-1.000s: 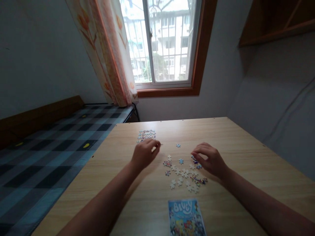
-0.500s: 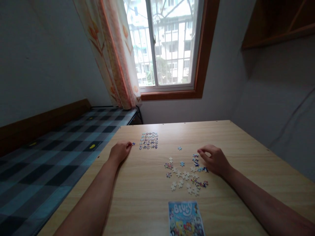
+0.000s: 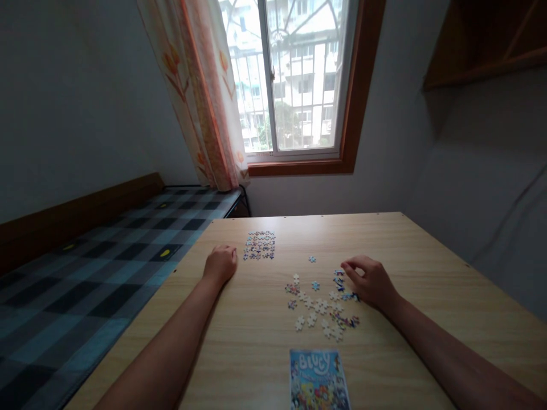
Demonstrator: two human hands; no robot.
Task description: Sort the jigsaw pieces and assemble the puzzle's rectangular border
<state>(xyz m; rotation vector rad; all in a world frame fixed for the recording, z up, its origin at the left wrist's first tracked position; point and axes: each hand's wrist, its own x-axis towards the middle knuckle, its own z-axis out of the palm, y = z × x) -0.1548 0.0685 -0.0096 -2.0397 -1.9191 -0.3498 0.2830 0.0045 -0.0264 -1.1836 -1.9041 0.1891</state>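
Observation:
My left hand (image 3: 221,265) rests closed on the table, just left of a block of jigsaw pieces (image 3: 260,246) laid together in rows. The jigsaw piece that showed at its fingertips a moment ago is now hidden by the curled fingers. My right hand (image 3: 370,280) has thumb and forefinger brought together in a pinch; whether anything is between them cannot be made out. Beside those fingertips lie dark blue jigsaw pieces (image 3: 339,283). Loose pale pieces, face down (image 3: 320,306), spread out to their left, with a light blue piece (image 3: 315,286) among them.
A "Bluey" picture sheet or box (image 3: 318,378) lies at the near side of the wooden table (image 3: 248,341). Another blue piece (image 3: 312,259) sits apart, farther back. Left of the table is a bed with a checked cover (image 3: 128,267); a window (image 3: 303,85) is ahead.
My left hand has turned and shifted slightly right, and the piece at its fingertips has gone out of sight. My right hand is almost unmoved. The camera view has shifted slightly.

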